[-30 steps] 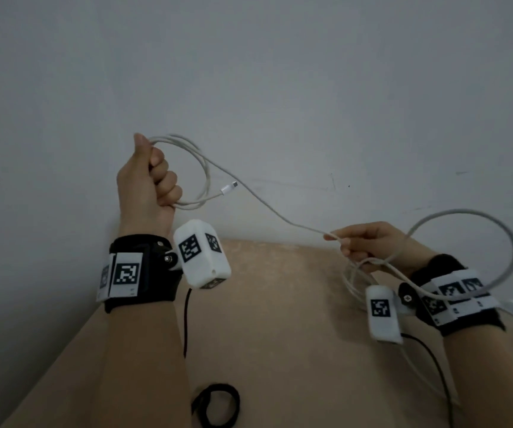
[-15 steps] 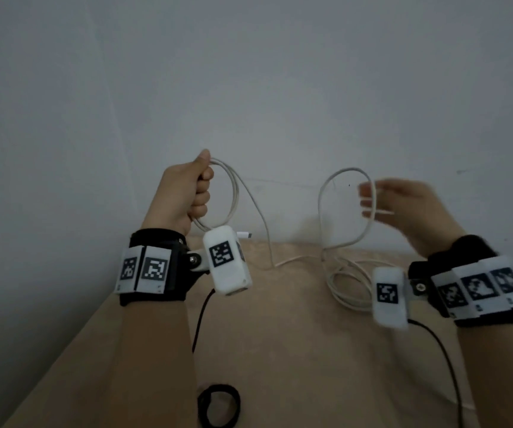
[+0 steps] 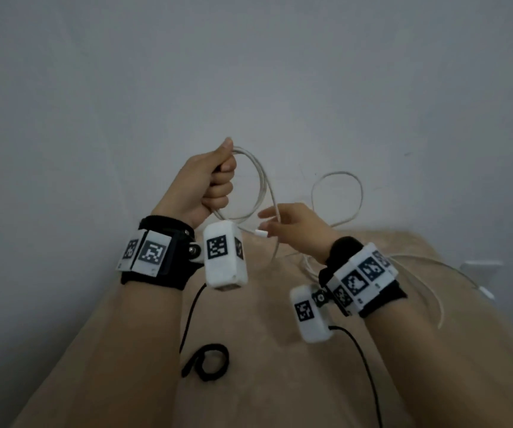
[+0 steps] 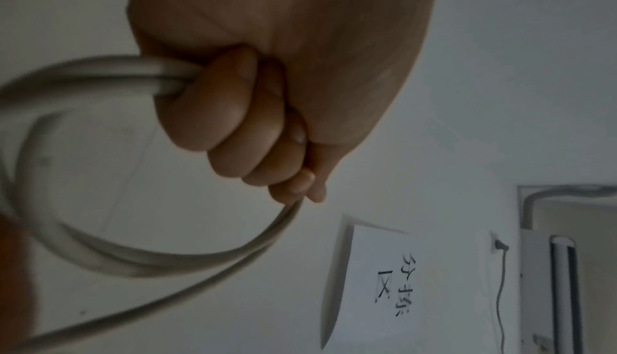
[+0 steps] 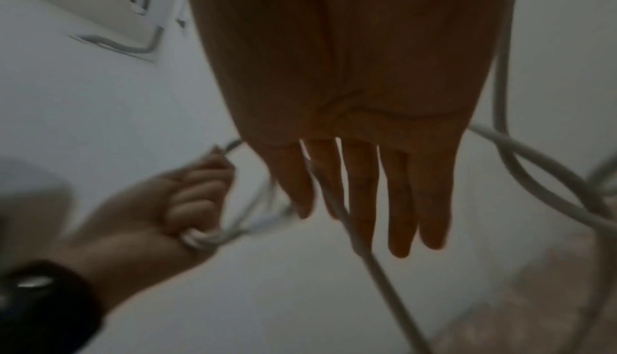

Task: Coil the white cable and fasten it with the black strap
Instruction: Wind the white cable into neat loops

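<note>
My left hand (image 3: 215, 183) is raised in a fist and grips several loops of the white cable (image 3: 262, 186); the left wrist view shows the fingers (image 4: 254, 122) curled round the bundled cable (image 4: 83, 249). My right hand (image 3: 292, 225) is just right of the coil with straight fingers (image 5: 397, 201). A cable strand (image 5: 377, 272) runs down between two of them. A loose loop (image 3: 360, 193) stands behind the right hand, and the white plug (image 3: 261, 233) hangs by its fingertips. The black strap (image 3: 207, 362) lies curled on the beige table (image 3: 279, 396).
A grey wall rises directly behind the table. More slack cable (image 3: 428, 267) trails off to the right over the table edge near a white wall fitting (image 3: 480, 270). Black camera leads (image 3: 187, 316) hang from both wrists. A paper sign (image 4: 377, 280) hangs on the wall.
My right hand has let go its pinch, swung left with a loop of cable and now has straight fingers beside the coil. My left hand keeps its grip.
</note>
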The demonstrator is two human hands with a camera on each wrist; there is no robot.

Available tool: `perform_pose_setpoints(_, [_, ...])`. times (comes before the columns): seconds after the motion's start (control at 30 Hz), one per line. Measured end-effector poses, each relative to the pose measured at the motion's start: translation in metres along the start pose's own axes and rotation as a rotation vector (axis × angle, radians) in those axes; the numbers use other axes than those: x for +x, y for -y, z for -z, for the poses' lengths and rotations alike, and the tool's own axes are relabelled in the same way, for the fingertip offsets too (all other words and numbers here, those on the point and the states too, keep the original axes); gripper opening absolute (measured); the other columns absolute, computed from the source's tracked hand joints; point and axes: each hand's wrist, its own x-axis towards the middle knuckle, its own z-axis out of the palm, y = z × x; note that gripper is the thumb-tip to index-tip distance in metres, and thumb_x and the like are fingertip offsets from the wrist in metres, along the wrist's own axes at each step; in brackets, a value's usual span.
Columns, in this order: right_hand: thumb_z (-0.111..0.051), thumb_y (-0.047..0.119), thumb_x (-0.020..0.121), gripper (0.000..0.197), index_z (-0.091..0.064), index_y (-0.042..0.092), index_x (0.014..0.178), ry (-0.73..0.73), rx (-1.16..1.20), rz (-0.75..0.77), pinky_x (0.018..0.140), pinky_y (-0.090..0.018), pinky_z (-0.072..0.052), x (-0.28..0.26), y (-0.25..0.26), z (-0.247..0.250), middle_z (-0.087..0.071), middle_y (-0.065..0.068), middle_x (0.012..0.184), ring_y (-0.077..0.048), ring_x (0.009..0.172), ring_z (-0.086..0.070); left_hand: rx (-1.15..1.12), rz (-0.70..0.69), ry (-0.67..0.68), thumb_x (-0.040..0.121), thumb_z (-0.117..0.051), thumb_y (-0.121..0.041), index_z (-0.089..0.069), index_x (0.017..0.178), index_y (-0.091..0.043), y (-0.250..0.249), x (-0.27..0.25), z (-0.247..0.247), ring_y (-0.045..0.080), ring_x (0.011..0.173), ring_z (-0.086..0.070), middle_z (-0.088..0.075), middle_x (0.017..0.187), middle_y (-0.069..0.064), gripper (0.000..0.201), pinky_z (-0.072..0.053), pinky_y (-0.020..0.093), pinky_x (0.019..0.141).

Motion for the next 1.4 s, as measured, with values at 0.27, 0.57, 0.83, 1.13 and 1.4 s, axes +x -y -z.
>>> perform_pose_setpoints(0.27, [-0.054,0.014,0.094,0.018,-0.069,0.009,0.103,-0.038,0.887,0.031,0.035,-0.013,-0.023,0.007,-0.017,0.019,-0.064,0.0,0.08,-0.003,0.041,-0.029,-0.4,0.009,0.039,0.096,-0.039,-0.043,-0.04,0.053,-0.02,0.009,0.01,0.005,0.002,0.03,-0.011,-0.024,0.041,-0.01,0.049,-0.01,0.015,0.029])
perform_pose_setpoints(0.57, [-0.053,0.015,0.095,0.021,-0.07,0.011,0.105,-0.099,0.933,0.064,0.038,-0.016,-0.016,0.017,-0.028,0.011,-0.058,-0.001,0.07,-0.005,0.04,-0.025,-0.662,0.048,0.12,0.094,-0.038,-0.044,-0.042,0.049,-0.019,0.034,0.03,-0.004,0.008,0.038,-0.003,-0.026,0.038,-0.008,0.051,-0.009,0.016,0.029])
perform_pose_setpoints(0.83, [-0.073,-0.006,0.071,0.062,-0.058,0.016,0.127,0.193,0.955,0.157,0.044,-0.018,-0.031,0.014,-0.023,0.006,-0.056,-0.017,0.108,-0.009,0.058,-0.044,-0.819,-0.029,0.016,0.099,-0.034,-0.044,-0.04,0.052,-0.019,0.039,0.033,-0.006,0.008,0.039,-0.003,-0.025,0.039,-0.007,0.054,-0.01,0.017,0.028])
perform_pose_setpoints(1.13, [-0.068,0.0,0.081,0.04,-0.056,0.009,0.118,-0.172,0.963,0.104,0.044,-0.02,-0.04,0.012,-0.012,0.017,-0.066,-0.015,0.091,-0.011,0.051,-0.051,-0.795,-0.121,-0.07,0.1,-0.035,-0.045,-0.039,0.052,-0.019,0.039,0.034,-0.016,0.008,0.04,-0.003,-0.023,0.04,-0.008,0.055,-0.01,0.017,0.029])
perform_pose_setpoints(1.4, [-0.073,0.0,0.077,0.035,-0.059,0.009,0.108,-0.193,0.834,-0.004,0.041,-0.018,-0.037,0.01,-0.005,0.028,-0.07,-0.017,0.089,-0.009,0.045,-0.047,-0.807,-0.159,-0.029,0.1,-0.033,-0.046,-0.04,0.051,-0.02,0.039,0.033,-0.023,0.008,0.039,-0.003,-0.024,0.04,-0.009,0.056,-0.009,0.018,0.03])
